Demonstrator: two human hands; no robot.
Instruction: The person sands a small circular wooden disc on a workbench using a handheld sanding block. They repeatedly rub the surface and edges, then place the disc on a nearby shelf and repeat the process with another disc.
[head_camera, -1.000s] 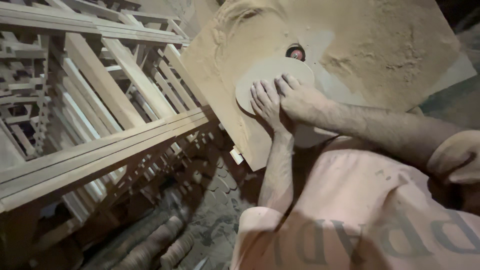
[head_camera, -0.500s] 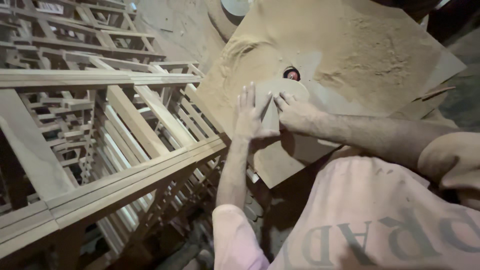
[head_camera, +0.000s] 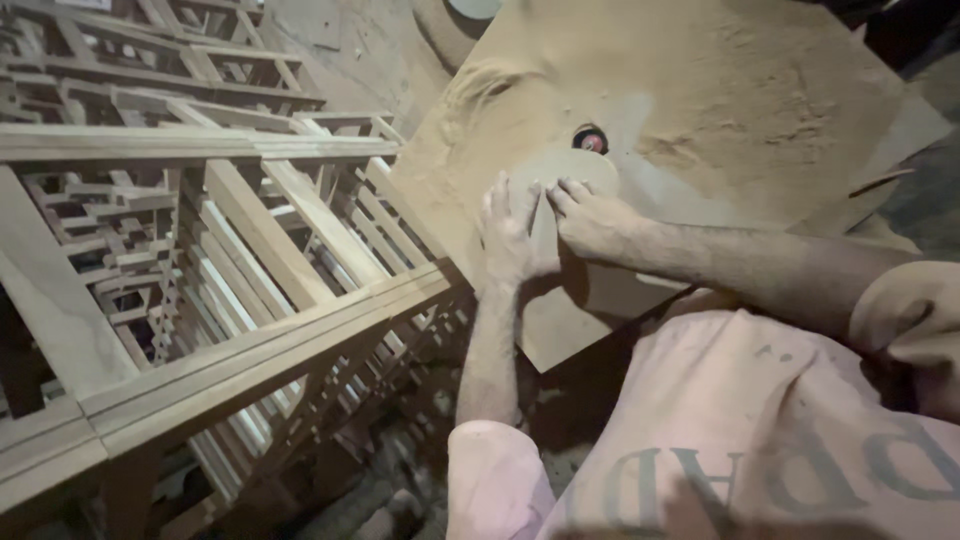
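A round wooden disc (head_camera: 570, 170) lies flat on a sawdust-covered work table (head_camera: 760, 110). My left hand (head_camera: 508, 232) presses palm-down on the disc's left edge with fingers spread. My right hand (head_camera: 592, 218) rests on the disc just beside it, fingers pointing left. Right behind the disc a small dark round cutter with a red part (head_camera: 590, 139) pokes up through the table top. My forearms and pink shirt fill the lower right.
A stack of pale wooden lattice frames (head_camera: 200, 260) fills the left half, close to the table's left edge. Thick sawdust piles (head_camera: 790, 120) cover the table's far right. The dark floor below holds debris (head_camera: 400, 500).
The view has swung left and nearer. Both hands stay on the disc, and my left hand has spread flat at its left edge.
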